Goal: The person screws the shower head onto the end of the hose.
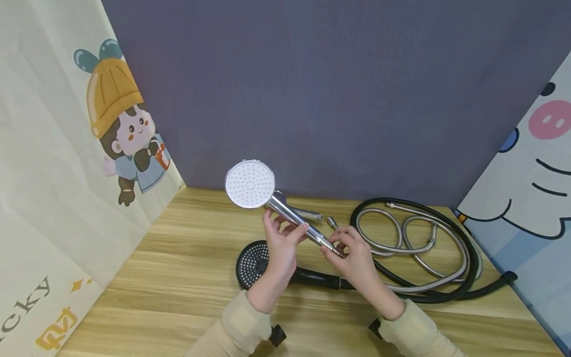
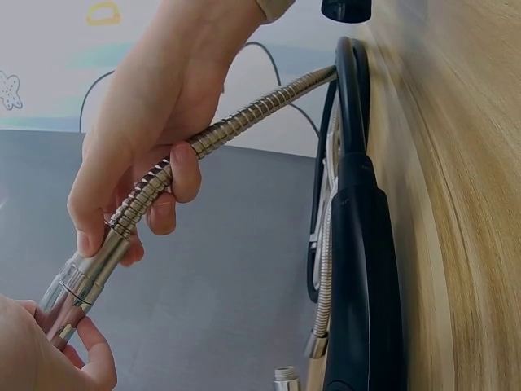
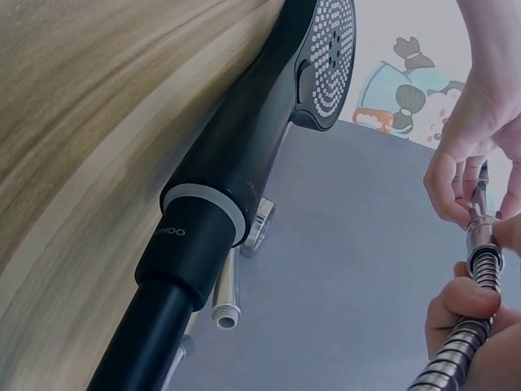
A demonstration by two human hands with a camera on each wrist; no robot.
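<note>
A chrome shower head with a white spray face is held up over the table, its handle slanting down to the right. My left hand grips that handle. At the handle's lower end, my right hand pinches the metal connector of a ribbed silver hose, which runs back under its fingers. Connector and handle end meet in line; how far they are screwed together cannot be seen. Below the hands lies a black shower head, its black hose connector joined to the handle.
Behind the held shower head lies another chrome handle with a bare threaded end. Coiled silver hoses and a black hose spread over the right of the wooden table. A grey panel stands behind.
</note>
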